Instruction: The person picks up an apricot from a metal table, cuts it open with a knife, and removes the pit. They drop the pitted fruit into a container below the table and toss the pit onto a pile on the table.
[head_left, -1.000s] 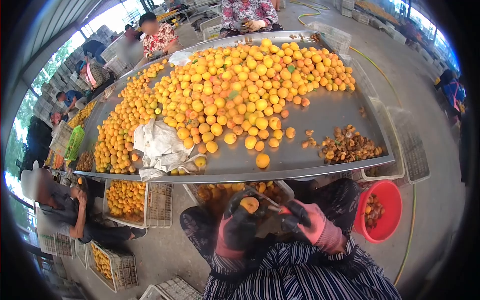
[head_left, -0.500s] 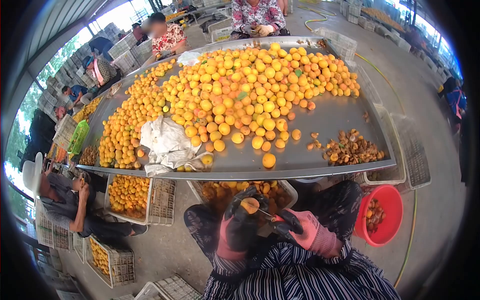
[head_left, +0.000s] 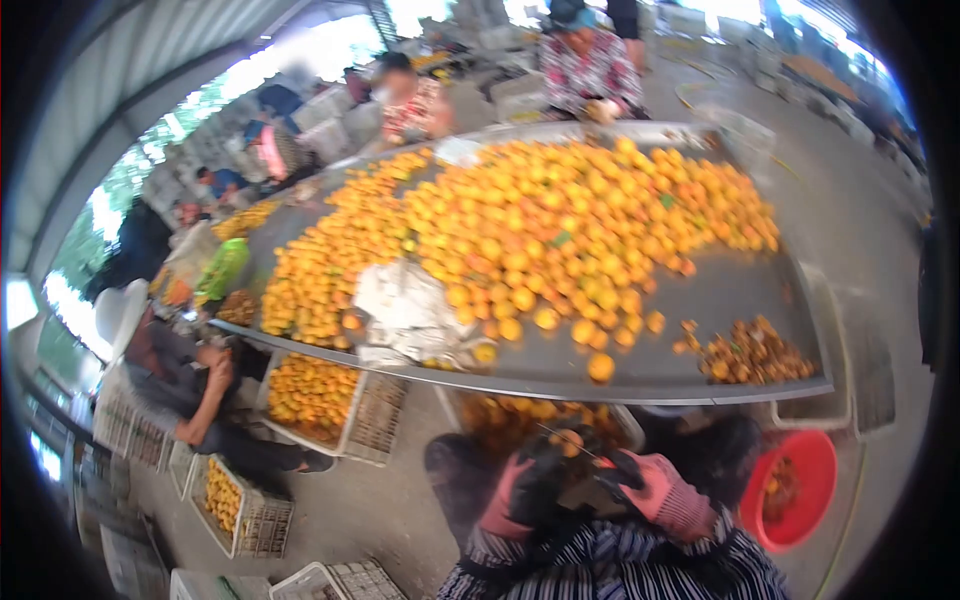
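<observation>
My left hand [head_left: 532,485], in a pink glove with dark coated fingers, is closed around an apricot [head_left: 569,442] above my lap. My right hand [head_left: 648,484], gloved alike, is closed on a thin metal tool [head_left: 556,433] that lies against the apricot; blur hides its exact kind. Just beyond my hands, partly under the table edge, sits a crate of apricots [head_left: 500,418]. Many whole apricots [head_left: 560,240] are heaped on the metal table [head_left: 715,285]. A pile of brown pits or scraps [head_left: 757,352] lies at its near right corner.
A red basin [head_left: 815,480] with some fruit pieces stands on the floor at my right. A white cloth [head_left: 400,310] lies at the table's near edge. Crates [head_left: 375,415] of apricots stand at left, beside a seated person [head_left: 180,365]. Other people sit across the table.
The whole view has shifted and blurred, with the scene moving right and down. The apricot in my left hand has turned, and the tool now lies across it.
</observation>
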